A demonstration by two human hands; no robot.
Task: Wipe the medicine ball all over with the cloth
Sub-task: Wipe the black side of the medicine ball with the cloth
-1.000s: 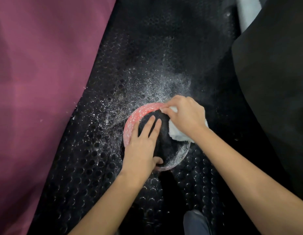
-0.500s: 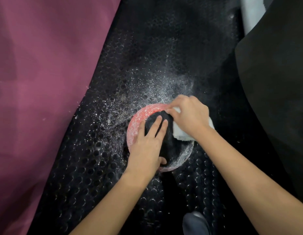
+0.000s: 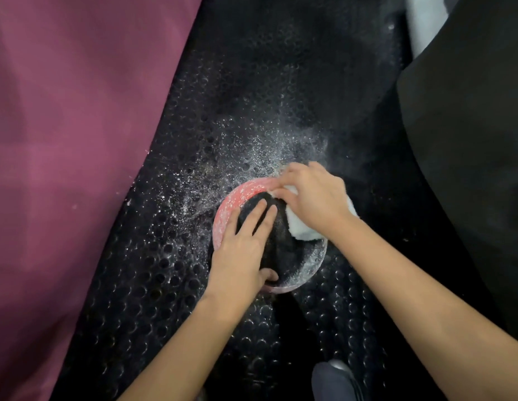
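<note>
1. The floor (image 3: 281,91) is a black rubber mat covered in raised round studs, and it fills the middle of the view from top to bottom.
2. White powder (image 3: 246,157) is scattered over the mat, thickest just beyond and to the left of the ball and thinning further out.
3. A large maroon mat (image 3: 72,140) lies along the left side, its edge running diagonally across the studded floor.
4. A smooth black pad (image 3: 477,140) takes up the right side, and a pale white object (image 3: 419,27) shows at the top, cut off by the frame and partly hidden behind that pad.
5. The medicine ball (image 3: 283,244) sits on the floor at the centre, black on top with a red band round its far left edge, both dusted white.
6. The left hand (image 3: 243,250) rests flat on the ball's near left side, fingers straight and spread, thumb tucked against the lower edge; its grip is open.
7. The right hand (image 3: 312,195) grips the white cloth (image 3: 301,227) with curled fingers, pressing it on the ball's far right side.
8. Much of the cloth is hidden under the hand, and the ball's underside cannot be seen.
9. A dark rounded shape (image 3: 336,380) at the bottom edge is cut off and hard to identify.
</note>
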